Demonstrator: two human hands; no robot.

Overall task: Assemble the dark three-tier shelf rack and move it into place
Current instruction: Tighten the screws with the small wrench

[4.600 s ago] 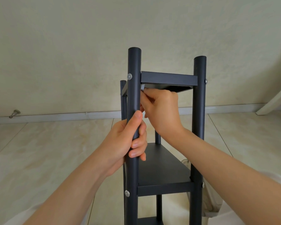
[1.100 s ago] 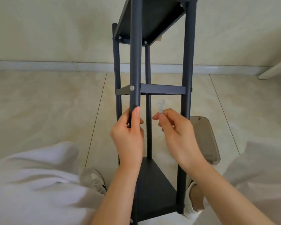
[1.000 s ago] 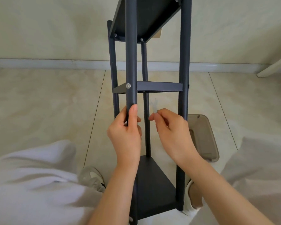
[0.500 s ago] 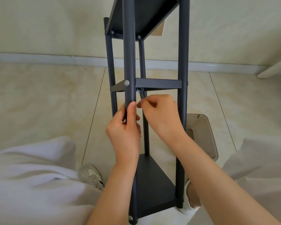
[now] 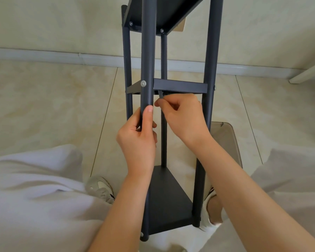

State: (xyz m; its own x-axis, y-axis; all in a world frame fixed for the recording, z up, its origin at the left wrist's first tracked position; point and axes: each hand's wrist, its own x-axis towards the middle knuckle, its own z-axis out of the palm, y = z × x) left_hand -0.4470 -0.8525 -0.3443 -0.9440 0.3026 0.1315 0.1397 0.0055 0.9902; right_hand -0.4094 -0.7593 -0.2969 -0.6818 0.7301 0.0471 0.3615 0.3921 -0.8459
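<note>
The dark three-tier shelf rack (image 5: pixel 209 51) stands upright on the tiled floor between my legs, its top shelf partly out of frame. My left hand (image 5: pixel 138 140) grips the near left post below the middle shelf (image 5: pixel 180 86). My right hand (image 5: pixel 182 115) pinches a small grey tool (image 5: pixel 160 94) whose tip reaches up under the middle shelf's front left corner, beside the post. The bottom shelf (image 5: pixel 169 197) shows below my arms. A silver screw head (image 5: pixel 143 83) sits on the near left post at the middle shelf's level.
A translucent brownish tray (image 5: pixel 225 140) lies on the floor behind the rack's right post. My shoes (image 5: pixel 100 188) rest by the rack's base. A white baseboard (image 5: pixel 62 56) runs along the wall; a pale furniture leg (image 5: pixel 307 73) slants at the far right.
My view dropped from the top shelf to the middle one. My right hand carried the small tool from open air up under the middle shelf's front left corner. My left hand kept its grip on the post.
</note>
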